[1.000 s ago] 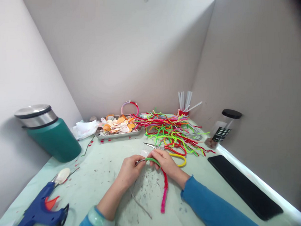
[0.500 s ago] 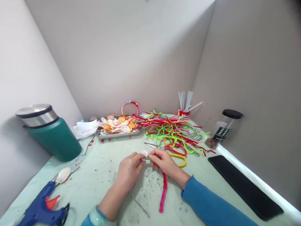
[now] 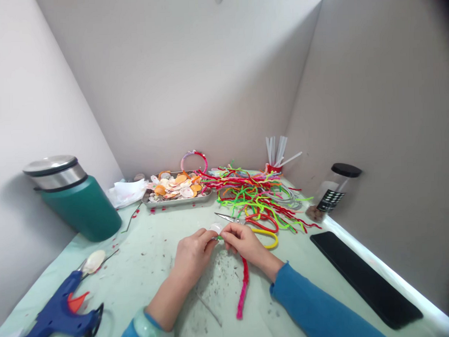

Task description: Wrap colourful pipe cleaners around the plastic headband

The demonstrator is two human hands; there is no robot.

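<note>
My left hand (image 3: 195,254) and my right hand (image 3: 245,242) meet over the middle of the table, fingertips pinched together around a short stretch of green pipe cleaner (image 3: 219,237). Most of that green piece is covered by my fingers. A red and pink pipe cleaner strand (image 3: 243,291) hangs down from under my right hand; whether it joins the green part is hidden. Just behind the fingertips shows a pale, whitish disc (image 3: 215,227), like a shell. Below my left hand a thin grey wire (image 3: 210,309) slants toward me.
Scissors (image 3: 265,231) lie behind my right hand, against a heap of pipe cleaners (image 3: 247,187). A metal tray (image 3: 179,203) holds shells, with a pink ring (image 3: 194,162) behind. Left are a green bottle (image 3: 82,208) and glue gun (image 3: 60,309); right, a jar (image 3: 332,192) and black slab (image 3: 364,279).
My fingertips have shifted slightly, so less of the green piece shows between them. The lower end of the red and pink strand has swung a little down and left.
</note>
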